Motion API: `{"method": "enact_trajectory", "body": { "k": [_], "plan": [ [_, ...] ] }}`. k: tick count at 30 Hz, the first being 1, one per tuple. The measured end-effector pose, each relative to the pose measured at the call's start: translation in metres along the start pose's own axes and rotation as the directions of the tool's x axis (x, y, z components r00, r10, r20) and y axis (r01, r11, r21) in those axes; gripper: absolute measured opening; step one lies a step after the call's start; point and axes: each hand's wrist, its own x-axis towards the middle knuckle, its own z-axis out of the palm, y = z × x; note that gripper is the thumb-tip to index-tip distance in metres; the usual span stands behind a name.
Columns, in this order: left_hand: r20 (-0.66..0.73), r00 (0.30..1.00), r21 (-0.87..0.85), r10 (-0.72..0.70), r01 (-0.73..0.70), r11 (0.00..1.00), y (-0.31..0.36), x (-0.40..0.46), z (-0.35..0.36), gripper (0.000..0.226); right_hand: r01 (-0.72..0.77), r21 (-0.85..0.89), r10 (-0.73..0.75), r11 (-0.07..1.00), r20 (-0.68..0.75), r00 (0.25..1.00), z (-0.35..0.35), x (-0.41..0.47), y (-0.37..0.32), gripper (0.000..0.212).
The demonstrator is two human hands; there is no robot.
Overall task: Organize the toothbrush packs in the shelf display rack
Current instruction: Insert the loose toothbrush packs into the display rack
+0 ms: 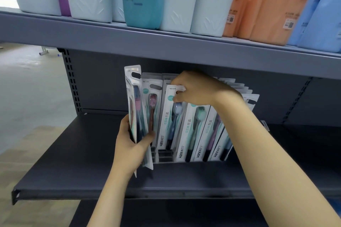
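Toothbrush packs (191, 131) standing slanted in a dark display rack (164, 155) on the grey shelf (77, 162), fanned toward 3 o'clock. Right hand (195, 88) up at 12 o'clock of the row, fingers (176, 81) pinching the hang-tab of a blue-brush pack (170, 116). Left hand (129, 143) at 9 o'clock of the rack, fingers curled round a small held stack of packs (136, 116), upright, just beside the rack's left end. Big refill pouches (177, 0), white, teal, orange, blue, lined up on the upper shelf (129, 40).
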Motion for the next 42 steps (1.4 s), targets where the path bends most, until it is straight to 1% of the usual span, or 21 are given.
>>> {"method": "enact_trajectory", "body": {
  "k": [4,6,9,13,16,17,19,20,21,22,24,26,27,28,30,32,34,35,36,39,42],
  "plan": [
    [0.003,1.000,0.005,0.010,-0.010,1.000,-0.001,0.000,0.001,0.061,-0.004,-0.024,0.004,1.000,-0.016,1.000,0.001,0.000,-0.002,0.025],
    [-0.004,1.000,0.011,0.016,-0.015,1.000,-0.002,0.001,0.002,0.058,-0.010,-0.045,0.009,0.999,-0.020,1.000,0.003,0.001,-0.002,0.030],
    [-0.012,0.999,0.015,0.037,-0.037,0.999,-0.003,0.000,0.003,0.052,-0.015,-0.135,0.007,0.991,-0.062,0.998,0.011,0.004,-0.004,0.041],
    [0.001,0.999,-0.039,0.055,-0.054,0.998,0.000,-0.003,0.003,0.050,-0.038,-0.216,0.027,0.976,-0.052,0.998,0.011,0.005,-0.007,0.040],
    [0.071,0.996,-0.115,0.061,-0.053,0.992,0.004,-0.005,0.000,0.042,-0.069,-0.224,0.059,0.972,-0.048,0.997,0.011,0.002,-0.008,0.039],
    [0.111,0.992,-0.163,0.064,-0.045,0.986,0.005,-0.005,-0.001,0.042,-0.054,-0.219,0.038,0.974,-0.076,0.996,0.012,0.002,-0.009,0.032],
    [0.202,0.976,-0.259,0.075,-0.020,0.966,0.006,-0.005,-0.005,0.044,-0.047,-0.203,0.011,0.978,-0.173,0.985,0.014,0.000,-0.007,0.005],
    [0.226,0.971,-0.281,0.082,-0.015,0.960,0.006,-0.005,-0.007,0.045,-0.064,-0.196,0.020,0.979,-0.219,0.976,0.015,0.000,-0.006,0.022],
    [0.231,0.969,-0.285,0.082,-0.013,0.959,0.006,-0.005,-0.008,0.045,-0.053,-0.143,0.014,0.988,-0.264,0.965,0.015,-0.002,-0.006,0.032],
    [0.230,0.970,-0.269,0.081,-0.017,0.963,0.006,-0.005,-0.007,0.046,-0.020,-0.029,0.009,0.999,-0.333,0.943,0.013,-0.004,-0.009,0.035],
    [0.221,0.973,-0.201,0.060,-0.015,0.980,0.007,-0.006,-0.005,0.050,0.061,0.295,0.070,0.954,-0.414,0.907,0.007,-0.012,-0.022,0.031],
    [0.223,0.975,-0.150,0.021,0.013,0.989,0.008,-0.007,-0.003,0.053,0.049,0.561,0.196,0.826,-0.368,0.909,0.001,-0.016,-0.031,0.035],
    [0.237,0.971,-0.137,0.003,0.030,0.990,0.008,-0.007,-0.002,0.058,0.007,0.613,0.226,0.790,-0.303,0.926,-0.001,-0.017,-0.034,0.037],
    [0.254,0.967,-0.129,-0.012,0.046,0.991,0.007,-0.008,-0.002,0.065,-0.035,0.610,0.220,0.792,-0.231,0.948,-0.003,-0.016,-0.035,0.039],
    [0.278,0.960,-0.129,-0.032,0.070,0.989,0.006,-0.010,-0.004,0.075,-0.103,0.524,0.173,0.845,-0.086,0.981,-0.007,-0.013,-0.035,0.038],
    [0.283,0.959,-0.139,-0.023,0.065,0.988,0.007,-0.012,-0.006,0.064,-0.134,0.453,0.157,0.881,-0.014,0.987,-0.008,-0.012,-0.031,0.024],
    [0.272,0.962,-0.149,-0.002,0.044,0.988,0.010,-0.013,-0.007,0.041,-0.157,0.398,0.165,0.904,0.013,0.986,-0.012,-0.016,-0.028,0.010],
    [0.248,0.969,-0.149,-0.004,0.042,0.988,0.012,-0.013,-0.005,0.030,-0.154,0.353,0.158,0.923,0.016,0.987,-0.014,-0.019,-0.028,0.010],
    [0.202,0.979,-0.136,-0.020,0.048,0.990,0.012,-0.012,-0.005,0.027,-0.137,0.294,0.138,0.946,0.016,0.990,-0.016,-0.021,-0.029,0.013],
    [0.039,0.998,-0.085,-0.055,0.058,0.995,0.006,-0.006,-0.004,0.035,-0.084,0.111,0.088,0.990,-0.032,0.996,-0.019,-0.027,-0.034,0.016],
    [-0.039,0.999,-0.034,-0.005,0.004,0.999,0.008,-0.003,-0.006,0.035,-0.072,0.046,0.073,0.996,-0.018,0.997,-0.017,-0.028,-0.033,0.016]
  ]
}}
